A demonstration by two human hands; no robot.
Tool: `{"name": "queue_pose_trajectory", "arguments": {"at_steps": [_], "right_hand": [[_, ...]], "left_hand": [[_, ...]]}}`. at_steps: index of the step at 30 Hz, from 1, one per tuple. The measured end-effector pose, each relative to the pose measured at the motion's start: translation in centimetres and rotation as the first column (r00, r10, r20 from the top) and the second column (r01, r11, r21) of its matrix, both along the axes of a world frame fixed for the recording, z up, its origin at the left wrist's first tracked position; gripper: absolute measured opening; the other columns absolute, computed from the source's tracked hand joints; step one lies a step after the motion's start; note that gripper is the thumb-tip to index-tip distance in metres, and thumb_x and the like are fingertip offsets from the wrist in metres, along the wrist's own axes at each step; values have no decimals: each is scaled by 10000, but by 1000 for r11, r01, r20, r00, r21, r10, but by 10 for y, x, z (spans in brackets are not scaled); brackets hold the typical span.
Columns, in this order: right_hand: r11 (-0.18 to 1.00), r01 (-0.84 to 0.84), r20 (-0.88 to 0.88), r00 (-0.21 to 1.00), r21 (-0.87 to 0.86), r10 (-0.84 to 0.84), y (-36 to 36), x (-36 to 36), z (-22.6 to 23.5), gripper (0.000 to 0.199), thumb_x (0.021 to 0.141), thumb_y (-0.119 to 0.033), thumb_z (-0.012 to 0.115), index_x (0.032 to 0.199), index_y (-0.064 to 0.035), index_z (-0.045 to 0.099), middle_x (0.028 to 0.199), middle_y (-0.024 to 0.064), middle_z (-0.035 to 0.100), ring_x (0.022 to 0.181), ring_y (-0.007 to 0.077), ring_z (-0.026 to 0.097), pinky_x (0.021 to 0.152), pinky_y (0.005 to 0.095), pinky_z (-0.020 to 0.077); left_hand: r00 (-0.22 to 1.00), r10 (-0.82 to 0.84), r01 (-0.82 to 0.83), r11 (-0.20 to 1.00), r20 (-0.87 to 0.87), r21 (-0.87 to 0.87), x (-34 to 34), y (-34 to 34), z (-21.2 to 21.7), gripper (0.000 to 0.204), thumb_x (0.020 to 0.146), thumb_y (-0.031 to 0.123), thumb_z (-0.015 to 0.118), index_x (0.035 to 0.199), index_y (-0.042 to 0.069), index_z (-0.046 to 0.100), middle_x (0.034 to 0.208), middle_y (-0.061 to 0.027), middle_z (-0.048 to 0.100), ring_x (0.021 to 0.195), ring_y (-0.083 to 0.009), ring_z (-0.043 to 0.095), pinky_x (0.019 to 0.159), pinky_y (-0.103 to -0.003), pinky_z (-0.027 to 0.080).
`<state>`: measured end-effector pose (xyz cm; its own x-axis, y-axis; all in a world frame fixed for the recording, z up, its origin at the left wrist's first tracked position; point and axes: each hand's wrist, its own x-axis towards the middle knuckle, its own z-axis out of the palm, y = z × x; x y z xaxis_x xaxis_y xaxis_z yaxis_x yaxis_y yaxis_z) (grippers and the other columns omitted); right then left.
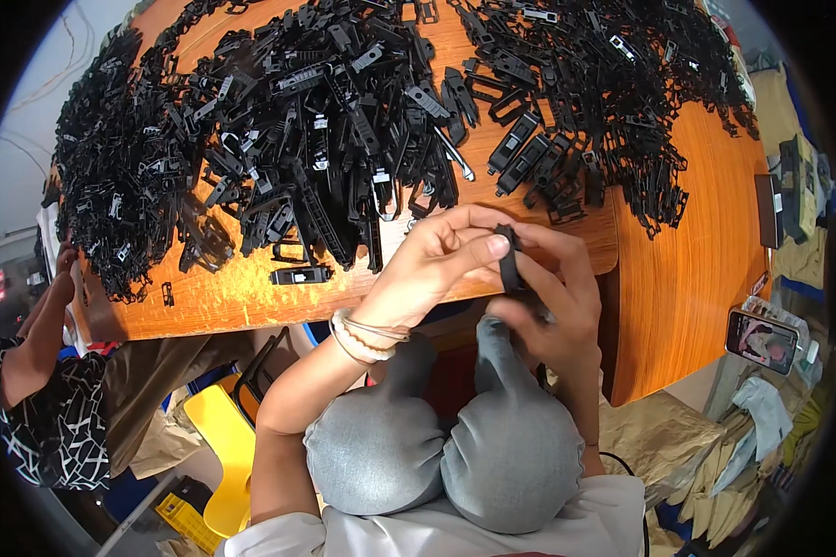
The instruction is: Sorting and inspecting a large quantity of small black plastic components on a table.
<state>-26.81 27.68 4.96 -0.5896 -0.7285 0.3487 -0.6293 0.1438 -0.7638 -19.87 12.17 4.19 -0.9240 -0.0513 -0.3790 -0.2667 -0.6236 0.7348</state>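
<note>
A small black plastic part (509, 263) is held upright between my two hands, just over the table's near edge. The thumb and fingers of my left hand (437, 251) pinch its upper end. My right hand (562, 292) grips it from the other side with bent fingers, which partly hide it. A strap and bead bracelets (360, 339) circle my left wrist. Beyond my hands lies a heap of black plastic parts (297, 139). One longer black part (301, 276) rests apart near the table's edge, left of my left hand.
More black frames are heaped at the left (111, 176) and right (613, 102) of the wooden table (687, 306). A phone (762, 342) stands off the right edge. A co-worker's arm (42, 334) reaches in at far left. A yellow stool (223, 446) stands below.
</note>
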Motion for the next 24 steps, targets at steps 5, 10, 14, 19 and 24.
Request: {"name": "queue_pose_trajectory", "arguments": {"at_steps": [5, 10, 14, 19, 24], "right_hand": [[974, 207, -36, 977, -91, -211, 15, -3, -1, 191, 771, -14, 613, 951, 47, 597, 1027, 156, 573, 887, 277, 560, 740, 320, 453], [926, 362, 126, 929, -106, -349, 15, -2, -7, 166, 790, 10, 607, 947, 62, 611, 973, 129, 595, 817, 213, 564, 704, 269, 443], [884, 451, 332, 858, -125, -391, 22, 1, -13, 160, 788, 13, 625, 941, 58, 616, 942, 103, 607, 778, 149, 556, 687, 230, 435], [840, 524, 490, 774, -141, -401, 20, 0, -16, 114, 809, 10, 606, 916, 48, 599, 984, 87, 579, 809, 118, 541, 704, 205, 427], [836, 528, 564, 739, -147, -368, 20, -5, -15, 101, 824, 12, 581, 918, 52, 576, 1023, 79, 533, 864, 109, 524, 741, 196, 420]], "left_hand": [[994, -97, 68, 883, -39, -465, -16, -2, 15, 201, 873, 101, 564, 1007, -48, 563, 871, -120, 619, 679, -122, 608, 588, -238, 484], [955, -226, -214, -84, -191, -973, -48, -29, 20, 85, 735, 6, 607, 809, -25, 578, 734, -151, 519, 636, -345, 535, 558, -382, 437], [956, -242, -220, -225, -164, -949, -86, -48, 30, 118, 715, 28, 624, 811, -25, 582, 769, -167, 565, 692, -347, 563, 623, -400, 450], [970, -245, -74, -297, 1, -952, -127, -75, 20, 120, 692, 46, 625, 789, -23, 641, 755, -190, 609, 736, -345, 595, 696, -384, 481], [966, -254, -139, -324, -56, -936, -143, -83, 14, 132, 692, 37, 604, 803, -20, 647, 731, -192, 616, 719, -328, 611, 692, -363, 492]]}}
